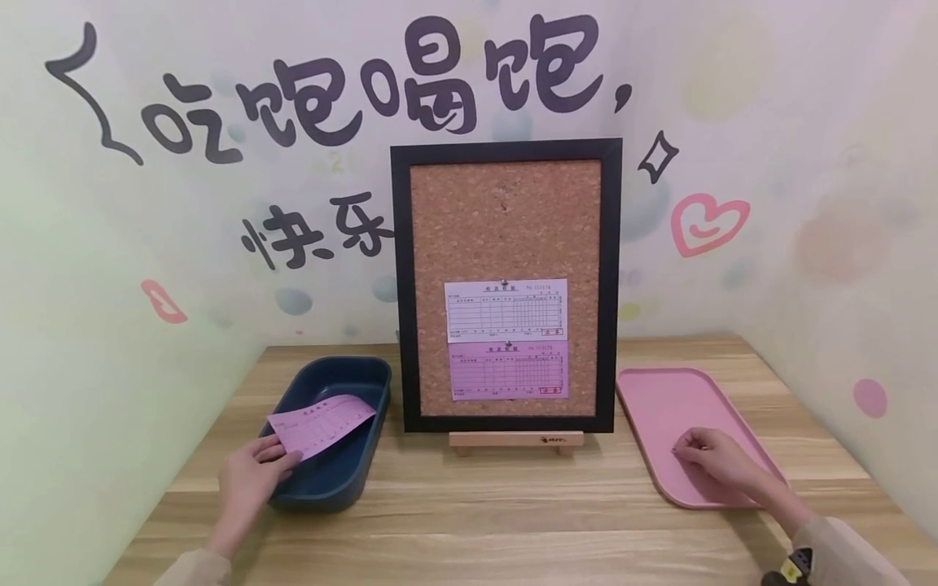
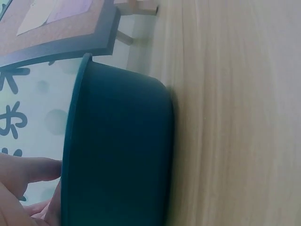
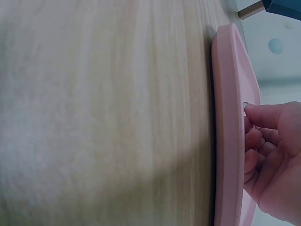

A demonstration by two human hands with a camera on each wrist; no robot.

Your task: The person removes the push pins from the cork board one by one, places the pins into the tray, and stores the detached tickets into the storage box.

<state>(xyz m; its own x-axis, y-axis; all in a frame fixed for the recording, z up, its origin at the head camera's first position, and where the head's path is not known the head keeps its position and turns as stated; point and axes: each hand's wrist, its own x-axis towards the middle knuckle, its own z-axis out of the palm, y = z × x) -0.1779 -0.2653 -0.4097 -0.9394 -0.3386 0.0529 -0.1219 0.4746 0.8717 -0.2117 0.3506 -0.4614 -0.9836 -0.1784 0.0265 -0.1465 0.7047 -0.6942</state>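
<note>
In the head view my left hand (image 1: 252, 476) pinches a pink receipt slip (image 1: 322, 425) by its near edge, over the dark blue bin (image 1: 322, 498). The slip is printed and bends slightly; the bin's wall hides it in the left wrist view. Over the pink tray (image 1: 667, 399), my right hand (image 1: 721, 462) has its fingers curled, thumb and forefinger pinching a small silvery pin (image 3: 245, 105). Between the hands stands a black-framed corkboard (image 1: 506, 220). A white receipt slip (image 1: 506, 312) is pinned to it, with a purple receipt slip (image 1: 509, 372) directly below.
A small wooden easel (image 1: 476, 440) supports the corkboard on the wood-grain table (image 1: 506, 521). Behind rises a wall (image 1: 330, 32) with large dark lettering. A dark object with a yellow label (image 1: 791, 570) lies by the right sleeve.
</note>
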